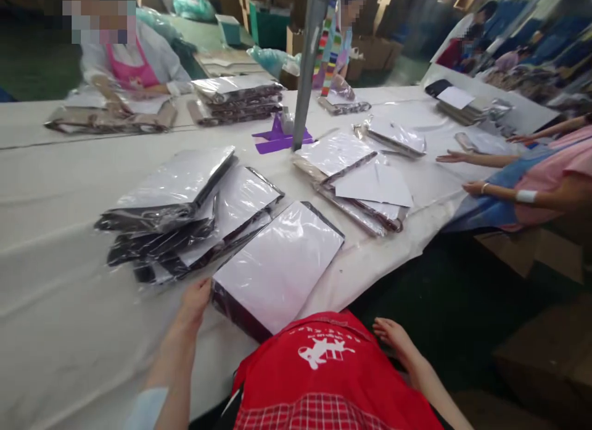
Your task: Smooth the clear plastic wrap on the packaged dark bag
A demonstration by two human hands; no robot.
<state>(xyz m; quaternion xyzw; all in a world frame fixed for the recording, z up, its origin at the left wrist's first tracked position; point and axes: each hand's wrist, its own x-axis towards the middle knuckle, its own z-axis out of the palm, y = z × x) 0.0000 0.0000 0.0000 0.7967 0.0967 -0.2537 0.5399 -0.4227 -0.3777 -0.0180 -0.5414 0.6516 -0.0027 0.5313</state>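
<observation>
Touching the Left Corner of a Bagged Packet

A white-faced bagged packet (277,266) is laid slantwise at the near edge of the counter (55,232), its nearest corner reaching the red apron (324,368). The packet's dark left corner is touched by the left hand (195,300), whose fingers are held straight and close together against the edge, not closed round it. The right hand (393,334) is held off the counter, to the right of the packet and beside the apron, with its fingers loosely apart and nothing held.

Just left of the packet, close against its long edge, a slumped pile of like packets (176,214) is seen. Bare cloth is left open further left of the packet and below the pile. Beyond the packet to the right, a second spread of packets and loose sheets (356,183) is laid, and behind that a grey post (308,66) is stood. Well to the right of the packet, a co-worker's hands (476,187) are rested near the counter's corner.
</observation>
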